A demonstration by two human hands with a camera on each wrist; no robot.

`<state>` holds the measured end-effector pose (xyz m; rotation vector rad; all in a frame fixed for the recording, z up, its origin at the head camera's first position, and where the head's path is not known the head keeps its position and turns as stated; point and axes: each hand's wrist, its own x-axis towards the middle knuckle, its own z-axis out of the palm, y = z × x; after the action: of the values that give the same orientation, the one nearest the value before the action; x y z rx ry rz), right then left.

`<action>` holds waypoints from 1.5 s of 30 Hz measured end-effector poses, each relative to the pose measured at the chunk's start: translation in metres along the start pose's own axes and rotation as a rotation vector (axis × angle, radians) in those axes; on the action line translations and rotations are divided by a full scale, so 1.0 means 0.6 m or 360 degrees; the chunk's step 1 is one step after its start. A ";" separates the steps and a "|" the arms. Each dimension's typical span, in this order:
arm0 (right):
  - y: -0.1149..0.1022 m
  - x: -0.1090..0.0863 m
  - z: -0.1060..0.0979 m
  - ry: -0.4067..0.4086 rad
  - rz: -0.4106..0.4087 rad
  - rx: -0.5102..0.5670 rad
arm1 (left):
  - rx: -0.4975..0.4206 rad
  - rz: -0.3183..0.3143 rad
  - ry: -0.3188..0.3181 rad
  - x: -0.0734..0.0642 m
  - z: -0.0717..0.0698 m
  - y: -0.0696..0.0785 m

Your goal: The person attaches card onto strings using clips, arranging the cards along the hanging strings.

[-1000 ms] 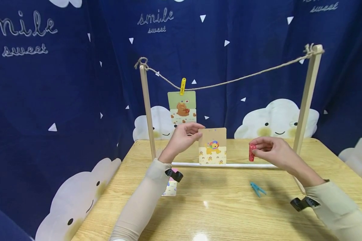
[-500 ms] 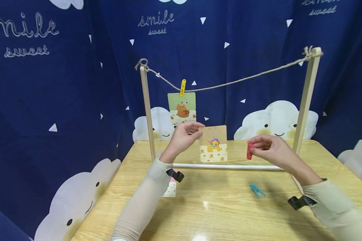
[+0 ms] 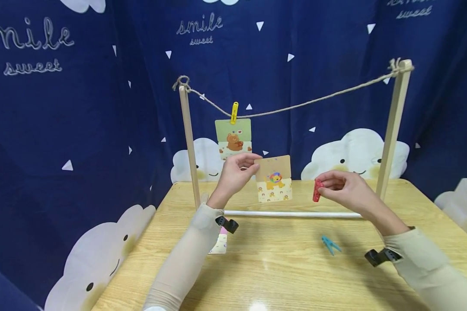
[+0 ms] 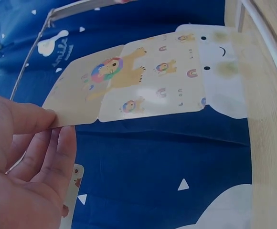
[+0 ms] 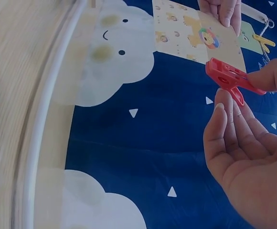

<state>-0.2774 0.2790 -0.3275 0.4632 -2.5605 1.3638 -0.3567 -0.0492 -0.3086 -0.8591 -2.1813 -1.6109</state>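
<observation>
My left hand [image 3: 236,176] pinches the upper left edge of a lion card [image 3: 273,179], tan above and cream below, held up in front of the frame. In the left wrist view the thumb lies on the lion card's tan end [image 4: 76,95]. Off to the right, my right hand [image 3: 344,190] pinches a red clothespin [image 3: 317,190] by its handles; the right wrist view shows thumb and fingertips on the red clothespin [image 5: 229,76]. Behind the left hand, a green bear card [image 3: 233,134] hangs from the twine [image 3: 295,106] under a yellow clothespin [image 3: 234,113].
Two wooden posts [image 3: 394,129] carry the sagging twine, with a white rod [image 3: 292,214] low between them. A blue clothespin [image 3: 331,245] lies on the wooden table [image 3: 280,268]. Partly hidden by the left forearm is a pink and cream card [image 3: 219,245]. A dark blue curtain [image 3: 315,39] hangs behind.
The left hand has raised the lion card a little, and the card is now slightly tilted. My right hand has brought the red clothespin slightly up and left, closer to the card.
</observation>
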 end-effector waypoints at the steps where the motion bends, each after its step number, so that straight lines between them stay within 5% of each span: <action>1: -0.003 0.000 0.000 0.0001 -0.0002 0.0000 | 0.0002 0.0004 0.0002 0.001 0.000 0.001; 28: -0.038 0.023 0.001 0.0027 -0.0041 -0.0028 | -0.0026 0.0089 0.0182 0.017 0.006 0.014; 45: -0.073 0.055 -0.004 0.0105 -0.0192 -0.0077 | -0.0064 0.0104 0.0214 0.024 0.008 0.015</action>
<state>-0.2922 0.2521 -0.2821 0.5454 -2.4637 1.2523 -0.3619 -0.0390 -0.2953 -0.8003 -2.0160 -1.6364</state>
